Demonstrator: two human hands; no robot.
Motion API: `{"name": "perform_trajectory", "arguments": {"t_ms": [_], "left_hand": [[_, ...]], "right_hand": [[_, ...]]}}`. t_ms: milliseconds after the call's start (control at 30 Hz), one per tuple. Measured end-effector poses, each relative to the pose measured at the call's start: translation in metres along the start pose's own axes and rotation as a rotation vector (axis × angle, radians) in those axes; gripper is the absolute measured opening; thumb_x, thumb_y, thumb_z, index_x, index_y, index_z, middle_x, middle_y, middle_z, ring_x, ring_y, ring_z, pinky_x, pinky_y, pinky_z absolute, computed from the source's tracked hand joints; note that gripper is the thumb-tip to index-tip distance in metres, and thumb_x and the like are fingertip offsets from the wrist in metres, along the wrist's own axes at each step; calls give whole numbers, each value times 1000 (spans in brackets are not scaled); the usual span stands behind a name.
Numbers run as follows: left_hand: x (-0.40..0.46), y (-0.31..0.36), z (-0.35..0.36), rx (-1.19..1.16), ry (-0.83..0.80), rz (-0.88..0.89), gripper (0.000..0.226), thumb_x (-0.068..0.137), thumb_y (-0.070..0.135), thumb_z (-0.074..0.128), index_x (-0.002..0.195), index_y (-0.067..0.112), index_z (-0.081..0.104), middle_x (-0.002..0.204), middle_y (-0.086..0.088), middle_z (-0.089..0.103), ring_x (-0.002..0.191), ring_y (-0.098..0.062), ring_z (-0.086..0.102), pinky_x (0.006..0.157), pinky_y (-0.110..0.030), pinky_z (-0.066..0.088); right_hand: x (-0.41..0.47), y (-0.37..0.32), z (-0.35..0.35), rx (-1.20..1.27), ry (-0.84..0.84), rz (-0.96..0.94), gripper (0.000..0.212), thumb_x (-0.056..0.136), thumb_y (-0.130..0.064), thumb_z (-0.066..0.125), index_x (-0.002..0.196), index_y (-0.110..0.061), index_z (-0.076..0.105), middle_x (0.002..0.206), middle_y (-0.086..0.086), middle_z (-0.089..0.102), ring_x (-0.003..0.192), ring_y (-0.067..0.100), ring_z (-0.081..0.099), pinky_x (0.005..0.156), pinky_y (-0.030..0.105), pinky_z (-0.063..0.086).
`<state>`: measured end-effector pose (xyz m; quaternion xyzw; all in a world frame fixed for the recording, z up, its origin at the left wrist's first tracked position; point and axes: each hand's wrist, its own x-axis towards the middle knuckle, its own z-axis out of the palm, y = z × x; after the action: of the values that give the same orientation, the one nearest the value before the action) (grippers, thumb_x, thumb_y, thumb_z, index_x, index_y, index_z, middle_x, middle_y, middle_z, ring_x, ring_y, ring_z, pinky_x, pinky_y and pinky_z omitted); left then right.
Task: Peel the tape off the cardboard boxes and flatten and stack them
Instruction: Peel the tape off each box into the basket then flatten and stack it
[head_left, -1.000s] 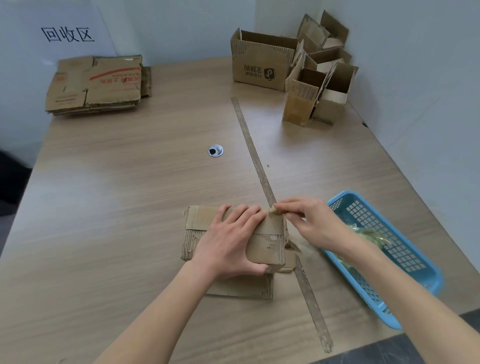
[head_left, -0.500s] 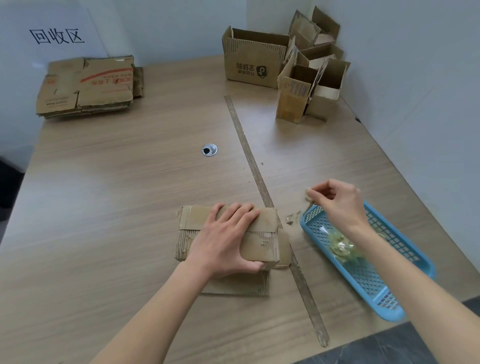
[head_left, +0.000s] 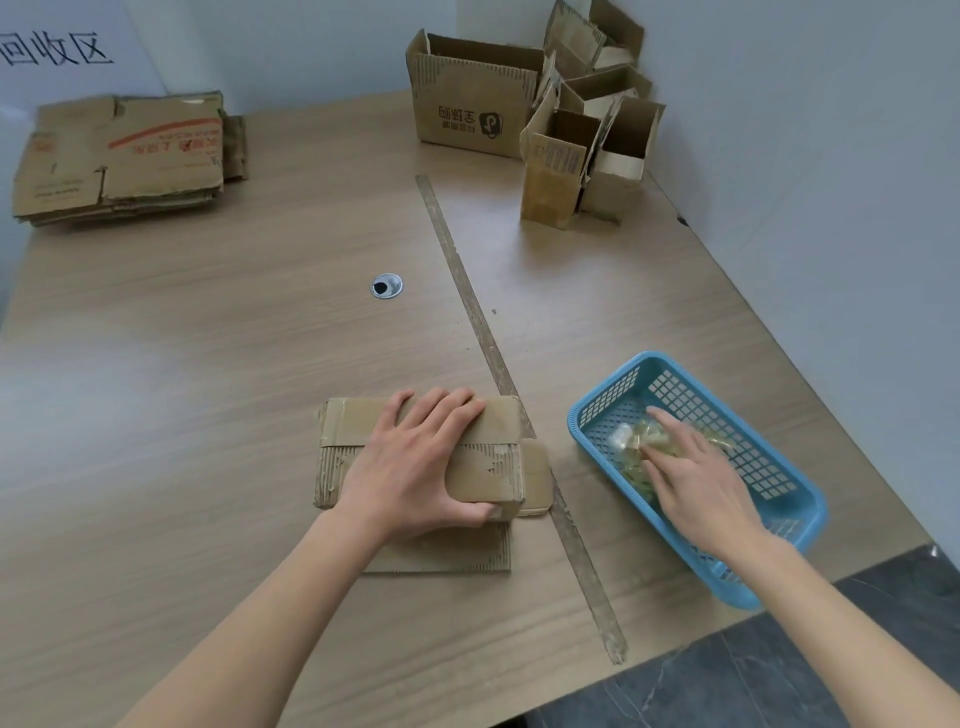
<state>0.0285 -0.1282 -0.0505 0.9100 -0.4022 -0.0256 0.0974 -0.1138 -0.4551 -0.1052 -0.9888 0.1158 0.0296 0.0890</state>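
Head view: left hand (head_left: 415, 467) on a small cardboard box (head_left: 488, 470), right hand (head_left: 696, 478) in a blue basket (head_left: 795, 493).

Near the front edge of the wooden table (head_left: 208, 364) the box lay flat under the left hand, whose fingers curled over its far edge while the thumb clamped its near side, so the box sat gripped beneath the palm, one flap (head_left: 441, 551) sticking out toward the person. Just to its right stood the basket, and the right hand reached down into it with fingers loosely spread, touching a crumpled wad of peeled tape (head_left: 631, 444) (whether it pinched any I could not tell). Flattened boxes (head_left: 119, 156) were stacked at the far left corner; open boxes (head_left: 545, 114) waited at the far right.
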Motion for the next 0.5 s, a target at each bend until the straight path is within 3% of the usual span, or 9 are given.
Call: {"name": "perform_trajectory", "arguments": {"t_ms": [67,167,267,300,367,433,500], "left_hand": [[0,0,1,-1,2,3,112,61,89,56,151,26,35,155,10,39,146,-16,33,123,-49,20],[0,-1,1,9,7,7,112,61,91,55,151,26,34,155,10,39,146,-16,34,123,-50,20],[-1,-1,2,7,21,10,112,61,91,56,150,26,35,155,10,40,146,-16,35,122,-50,21],[-1,-1,2,8,24,11,112,61,91,56,150,26,35,155,10,40,145,-17,35,122,-50,21],[-1,-1,3,9,25,15,112,61,91,56,150,26,35,154,9,40,145,-17,35,122,-50,22],[0,-1,3,12,27,17,112,61,91,55,150,26,35,154,9,40,145,-16,35,122,-50,21],[0,-1,3,11,29,16,111,62,91,55,150,26,34,154,10,39,145,-16,34,122,-50,21]], "right_hand": [[4,1,0,-114,-11,-28,28,103,-37,51,110,-22,74,148,-1,44,138,25,38,108,48,34],[9,3,-12,59,45,25,19,95,-21,69,112,-18,77,115,-1,67,110,25,62,92,44,50],[14,1,-26,259,47,162,54,85,-22,81,134,-29,61,106,-8,74,69,8,66,81,39,58],[17,-1,-28,297,6,179,66,82,-26,84,140,-32,53,113,-10,73,71,7,67,82,40,58],[19,-4,-29,390,-87,203,76,80,-33,86,145,-32,46,140,-9,59,109,13,67,99,47,52],[18,-4,-32,465,-70,228,67,84,-34,81,144,-29,51,159,-8,38,129,16,55,111,53,43],[17,-11,-36,474,53,251,51,90,-32,74,138,-25,58,160,-6,38,139,18,47,114,51,39]]}}
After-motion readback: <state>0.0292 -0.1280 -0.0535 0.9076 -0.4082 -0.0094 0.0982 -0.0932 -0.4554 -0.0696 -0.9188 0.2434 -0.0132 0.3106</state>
